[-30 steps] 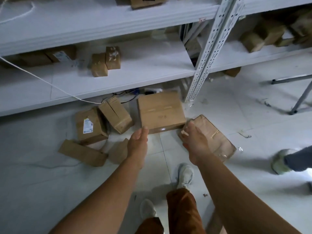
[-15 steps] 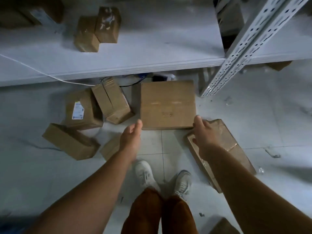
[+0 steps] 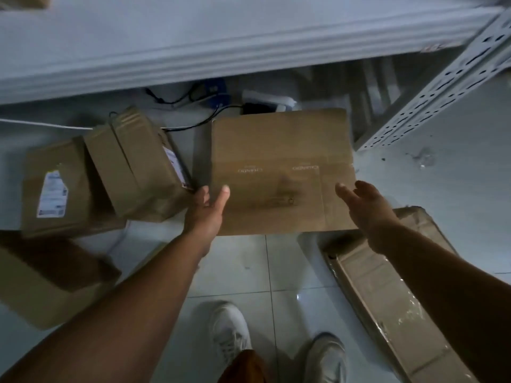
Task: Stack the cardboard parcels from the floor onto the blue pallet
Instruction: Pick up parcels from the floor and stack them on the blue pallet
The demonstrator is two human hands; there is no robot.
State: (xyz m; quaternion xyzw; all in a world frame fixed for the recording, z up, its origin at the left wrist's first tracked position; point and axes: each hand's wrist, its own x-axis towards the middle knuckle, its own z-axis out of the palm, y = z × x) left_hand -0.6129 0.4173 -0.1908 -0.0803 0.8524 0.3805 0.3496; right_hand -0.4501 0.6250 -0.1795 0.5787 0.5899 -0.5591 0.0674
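Flat parcel (image 3: pixel 282 172) lies between left hand (image 3: pixel 207 211) and right hand (image 3: pixel 367 208), both spread, unclenched.

The pale tiled floor (image 3: pixel 243 275) carries everything here. A broad flat parcel (image 3: pixel 282 172) lies by the shelf edge, a tilted box (image 3: pixel 138 164) leans against a labelled box (image 3: pixel 55 186) to its left, another carton (image 3: pixel 41 283) sits nearer, and a tape-wrapped long parcel (image 3: pixel 387 305) lies right. Black cables (image 3: pixel 193 123) trail beneath the shelf.
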